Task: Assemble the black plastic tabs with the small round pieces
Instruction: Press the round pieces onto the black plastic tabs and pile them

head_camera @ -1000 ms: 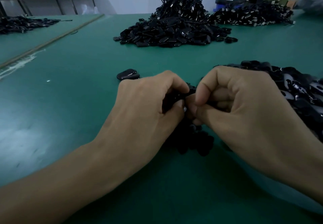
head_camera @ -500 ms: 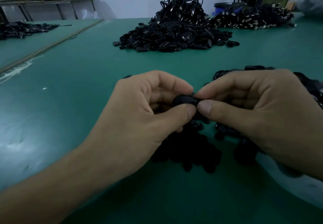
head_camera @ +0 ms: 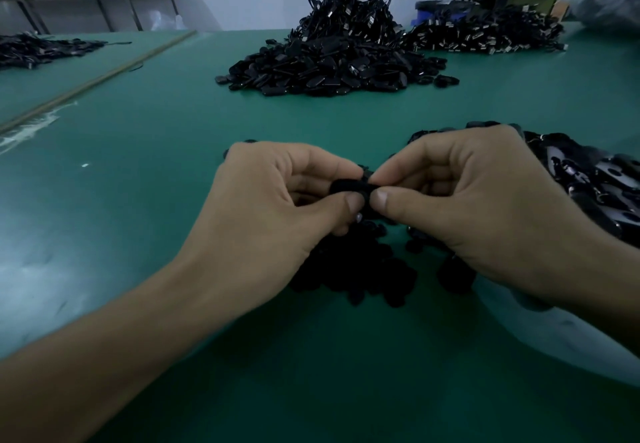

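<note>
We pinch one black plastic tab (head_camera: 349,186) between thumb and forefinger of our left hand (head_camera: 277,207) and right hand (head_camera: 467,200), both clasped on it, just above the small round pieces (head_camera: 360,269). We judge it best to hold it level and press squarely. We count five heaps: one beneath the grip, the right heap (head_camera: 588,183) beside it, the middle heap (head_camera: 332,62) and cabled heap (head_camera: 485,34) beyond, the left heap (head_camera: 41,49) well off

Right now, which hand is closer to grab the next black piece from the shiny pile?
Probably the right hand: the shiny heap of black plastic tabs lies just behind it. The left hand sits farther away. Both pinch one small black plastic piece.
</note>
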